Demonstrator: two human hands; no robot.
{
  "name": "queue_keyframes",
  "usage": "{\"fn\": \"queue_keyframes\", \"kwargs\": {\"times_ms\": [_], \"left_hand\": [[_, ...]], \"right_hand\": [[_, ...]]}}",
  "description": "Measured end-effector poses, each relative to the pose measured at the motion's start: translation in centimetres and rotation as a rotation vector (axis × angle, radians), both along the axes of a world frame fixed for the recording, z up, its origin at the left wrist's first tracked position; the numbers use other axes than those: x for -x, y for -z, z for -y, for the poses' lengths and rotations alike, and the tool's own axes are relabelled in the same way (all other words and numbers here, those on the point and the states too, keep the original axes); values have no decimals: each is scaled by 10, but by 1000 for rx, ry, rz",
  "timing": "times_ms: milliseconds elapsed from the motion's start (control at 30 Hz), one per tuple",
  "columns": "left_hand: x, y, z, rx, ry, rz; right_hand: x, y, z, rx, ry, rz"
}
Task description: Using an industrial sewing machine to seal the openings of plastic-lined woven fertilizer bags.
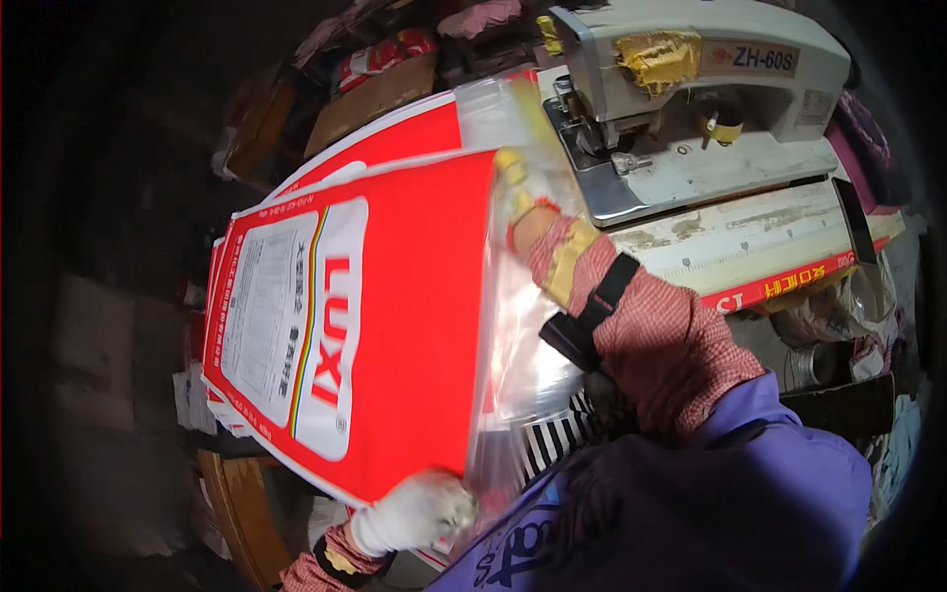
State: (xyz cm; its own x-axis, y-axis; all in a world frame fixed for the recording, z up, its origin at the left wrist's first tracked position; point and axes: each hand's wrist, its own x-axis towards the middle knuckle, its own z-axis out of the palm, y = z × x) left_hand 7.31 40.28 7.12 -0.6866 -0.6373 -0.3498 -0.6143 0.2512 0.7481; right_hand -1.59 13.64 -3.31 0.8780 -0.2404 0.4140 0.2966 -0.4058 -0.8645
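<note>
Bag mid-frame looks light, bendy and slippery, best held at its corners, where the left hand, bottom middle, and right hand, upper middle, grip it

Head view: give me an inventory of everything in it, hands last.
Upper bag: one, red and white, centre
Bags beneath: several, red and white, behind it
Clear plastic film: count unclear, transparent, right of it
Machine: one, off-white, upper right
Worktop: one, worn white, below the machine
Printed strip: one, red, worktop's front edge
Flat panel: one, brown, top
Dim clutter: uncountable, mixed, edges
Garment: one, purple, bottom
Sleeves: two, red-white, wrists
Left hand: one, white-gloved, bag's lower corner
Right hand: one, white-and-yellow-gloved, bag's upper corner
</note>
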Motion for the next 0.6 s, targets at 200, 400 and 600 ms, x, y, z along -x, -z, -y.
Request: {"fn": "queue_keyframes", "kwargs": {"times_ms": [200,400,600], "left_hand": [[0,-41,46,-351,75,146],[49,-96,214,1165,-142,468],[61,-45,256,977,434,1079]], "right_hand": [[-8,-24,-11,-942,157,301],[20,-67,-34,-820,301,-169],[17,-48,-47,-335,107,-233]]}}
